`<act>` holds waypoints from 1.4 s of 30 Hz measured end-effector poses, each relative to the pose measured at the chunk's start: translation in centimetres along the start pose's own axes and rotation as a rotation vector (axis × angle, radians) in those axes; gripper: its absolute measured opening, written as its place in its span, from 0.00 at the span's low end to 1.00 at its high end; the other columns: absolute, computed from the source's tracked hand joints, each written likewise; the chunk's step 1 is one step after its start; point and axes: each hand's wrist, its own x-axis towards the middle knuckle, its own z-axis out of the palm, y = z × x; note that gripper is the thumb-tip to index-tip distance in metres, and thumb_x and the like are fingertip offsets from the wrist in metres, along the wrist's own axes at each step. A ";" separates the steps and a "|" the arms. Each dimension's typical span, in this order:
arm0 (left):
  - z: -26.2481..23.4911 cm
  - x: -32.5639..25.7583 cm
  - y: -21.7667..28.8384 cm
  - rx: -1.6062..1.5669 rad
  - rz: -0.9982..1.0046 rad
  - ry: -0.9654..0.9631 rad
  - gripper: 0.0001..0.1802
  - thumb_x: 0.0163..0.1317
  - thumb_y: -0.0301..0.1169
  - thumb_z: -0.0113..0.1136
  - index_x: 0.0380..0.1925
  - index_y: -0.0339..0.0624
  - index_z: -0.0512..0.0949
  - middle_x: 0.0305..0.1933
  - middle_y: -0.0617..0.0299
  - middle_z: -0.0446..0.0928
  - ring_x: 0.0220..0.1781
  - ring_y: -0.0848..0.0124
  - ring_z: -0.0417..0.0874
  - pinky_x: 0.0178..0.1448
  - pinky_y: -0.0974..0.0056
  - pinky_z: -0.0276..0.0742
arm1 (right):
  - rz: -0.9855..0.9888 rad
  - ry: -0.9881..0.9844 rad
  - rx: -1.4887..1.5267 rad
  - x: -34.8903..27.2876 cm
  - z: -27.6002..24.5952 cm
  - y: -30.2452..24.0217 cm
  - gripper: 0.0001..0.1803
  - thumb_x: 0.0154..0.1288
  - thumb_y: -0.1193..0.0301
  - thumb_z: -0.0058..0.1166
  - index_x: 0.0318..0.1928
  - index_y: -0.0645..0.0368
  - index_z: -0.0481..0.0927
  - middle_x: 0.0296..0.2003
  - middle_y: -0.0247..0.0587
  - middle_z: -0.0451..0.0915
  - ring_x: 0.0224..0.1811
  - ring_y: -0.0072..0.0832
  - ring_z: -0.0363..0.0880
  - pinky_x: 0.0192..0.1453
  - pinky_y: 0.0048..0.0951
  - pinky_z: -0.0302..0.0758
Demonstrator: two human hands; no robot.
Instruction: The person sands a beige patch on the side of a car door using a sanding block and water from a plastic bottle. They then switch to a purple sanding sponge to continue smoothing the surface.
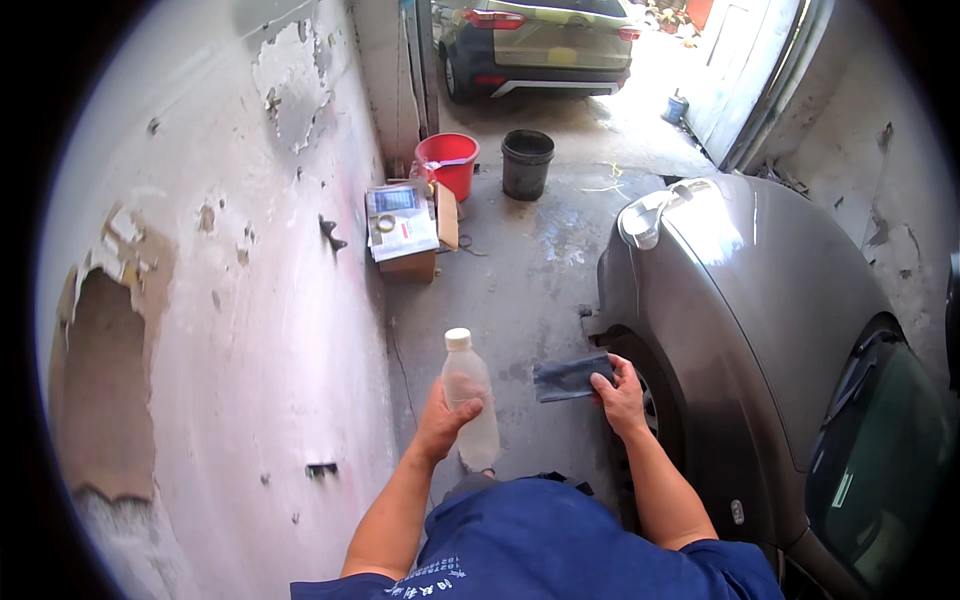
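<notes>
My left hand (pixel 440 424) is wrapped round a translucent plastic bottle (pixel 472 390) with a white cap. The bottle stands upright in the grip, and its contents look cloudy. My right hand (pixel 624 398) pinches one end of a dark grey sheet of sandpaper (pixel 568 379) between thumb and fingers. The sheet stretches out leftward toward the bottle without touching it. Just right of this hand are the front wheel (pixel 650 400) and the grey-brown fender (pixel 680 330) of a car.
Ahead stand a red bucket (pixel 447 165), a black bucket (pixel 527 165) and a cardboard box (pixel 408 266) with papers and a tape roll (pixel 386 224) on top. A peeling white wall (pixel 290 380) runs along the left. Another car (pixel 540 50) is parked beyond the doorway.
</notes>
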 end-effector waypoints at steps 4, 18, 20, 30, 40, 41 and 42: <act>-0.8 7.9 2.2 0.243 -0.045 0.041 0.34 0.53 0.41 0.73 0.54 0.41 0.66 0.46 0.62 0.74 0.50 0.72 0.75 0.55 0.63 0.74 | -0.001 0.177 -0.044 4.1 -0.4 -1.7 0.29 0.66 0.78 0.52 0.66 0.59 0.60 0.41 0.38 0.78 0.35 0.19 0.78 0.33 0.22 0.80; -1.5 41.0 1.9 0.698 -0.039 0.007 0.47 0.50 0.43 0.73 0.67 0.40 0.59 0.58 0.49 0.72 0.59 0.59 0.74 0.64 0.58 0.70 | 0.071 0.103 -0.246 35.1 -4.1 -0.4 0.10 0.69 0.70 0.50 0.41 0.64 0.81 0.27 0.31 0.78 0.27 0.19 0.75 0.33 0.22 0.74; -1.2 45.3 2.6 0.800 -0.021 0.011 0.49 0.50 0.44 0.72 0.68 0.41 0.56 0.61 0.46 0.70 0.62 0.55 0.73 0.66 0.56 0.68 | 0.017 0.002 -0.331 40.4 -3.6 -2.4 0.13 0.70 0.65 0.51 0.40 0.64 0.81 0.25 0.32 0.77 0.26 0.18 0.74 0.32 0.23 0.73; -3.3 65.4 2.7 1.110 0.205 -0.191 0.51 0.48 0.43 0.71 0.71 0.51 0.54 0.55 0.51 0.69 0.58 0.53 0.72 0.60 0.53 0.68 | -0.179 -0.317 -0.694 62.6 4.5 -13.9 0.28 0.69 0.48 0.48 0.31 0.65 0.79 0.29 0.55 0.79 0.34 0.51 0.78 0.37 0.42 0.73; -9.7 86.5 7.6 1.150 0.161 -0.306 0.47 0.55 0.47 0.67 0.71 0.50 0.55 0.62 0.49 0.66 0.65 0.51 0.67 0.69 0.53 0.63 | -0.010 -0.166 -0.994 82.0 10.0 -19.4 0.28 0.64 0.48 0.54 0.29 0.66 0.79 0.28 0.55 0.80 0.33 0.52 0.79 0.38 0.44 0.74; -11.2 87.6 7.7 1.108 0.082 -0.237 0.45 0.57 0.47 0.65 0.71 0.49 0.56 0.64 0.48 0.65 0.67 0.51 0.66 0.69 0.54 0.62 | -0.025 -0.152 -1.031 83.6 10.0 -19.7 0.28 0.64 0.48 0.54 0.29 0.66 0.79 0.28 0.55 0.80 0.33 0.52 0.79 0.38 0.44 0.74; -13.5 88.3 6.9 1.065 0.008 -0.169 0.43 0.59 0.47 0.63 0.71 0.48 0.56 0.65 0.47 0.64 0.68 0.51 0.64 0.70 0.54 0.61 | -0.041 -0.123 -1.087 85.2 9.5 -19.6 0.27 0.63 0.49 0.54 0.28 0.66 0.78 0.29 0.55 0.80 0.34 0.52 0.79 0.40 0.45 0.74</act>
